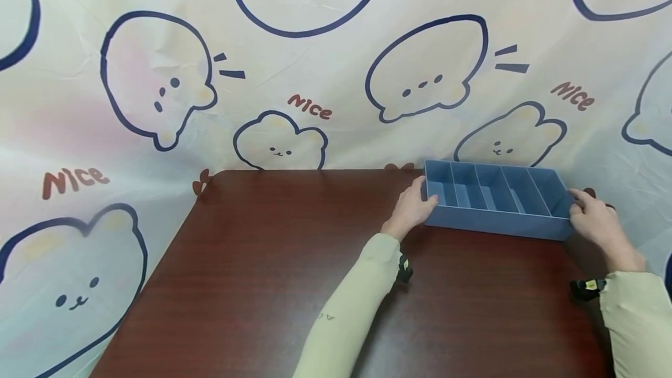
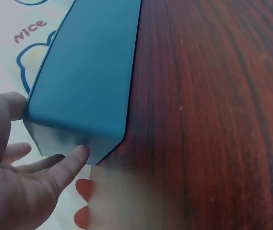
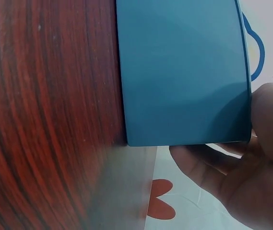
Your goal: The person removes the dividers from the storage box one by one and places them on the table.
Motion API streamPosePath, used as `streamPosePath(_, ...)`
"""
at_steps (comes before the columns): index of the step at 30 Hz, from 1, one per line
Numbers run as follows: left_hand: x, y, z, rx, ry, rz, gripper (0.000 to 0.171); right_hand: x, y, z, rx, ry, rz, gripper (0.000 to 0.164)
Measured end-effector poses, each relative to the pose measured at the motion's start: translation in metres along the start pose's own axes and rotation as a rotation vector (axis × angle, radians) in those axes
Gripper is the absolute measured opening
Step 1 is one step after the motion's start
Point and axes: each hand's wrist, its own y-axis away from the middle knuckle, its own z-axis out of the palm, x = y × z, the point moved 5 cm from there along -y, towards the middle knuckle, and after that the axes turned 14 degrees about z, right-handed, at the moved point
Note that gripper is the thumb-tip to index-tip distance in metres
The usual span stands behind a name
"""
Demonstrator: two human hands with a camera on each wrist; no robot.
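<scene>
A blue compartment box (image 1: 499,223), divided into several slots by thin upright walls, sits at the far right of the brown table. My left hand (image 1: 412,206) holds its left end, thumb at the front top corner and fingers against the end wall. In the left wrist view, one fingertip of the left hand (image 2: 35,177) touches that end wall below the rim. At the opposite end, my right hand (image 1: 598,220) grips the box near the rim. The right wrist view shows the right hand (image 3: 237,167) with its thumb by the upper edge and fingers against the end, partly hidden.
The brown wooden table (image 1: 262,273) reaches back to a pale cloth (image 1: 294,69) printed with bear outlines and the word "Nice". This cloth hangs behind the box and along both sides. A dark wrist device (image 1: 588,289) shows by the right sleeve.
</scene>
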Motion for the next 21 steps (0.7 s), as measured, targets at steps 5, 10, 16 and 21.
streamPosePath(5, -0.0037, 0.0003, 0.0029, -0.02, 0.031, -0.012, 0.06, -0.0009, 0.0002, -0.0007, 0.003, 0.008, 0.007, 0.051)
streamPosePath(10, -0.0054, 0.0018, 0.0025, -0.035, 0.037, -0.005, 0.058, -0.0013, 0.0006, 0.0007, -0.038, 0.004, 0.013, 0.053)
streamPosePath(16, -0.0035, 0.0016, 0.0006, -0.028, 0.041, 0.012, 0.058, 0.0, -0.001, 0.0028, -0.058, -0.001, 0.026, 0.054)
streamPosePath(21, -0.0042, 0.0022, 0.0007, -0.031, 0.04, -0.002, 0.058, 0.0005, -0.0007, 0.0038, -0.07, -0.002, 0.024, 0.055)
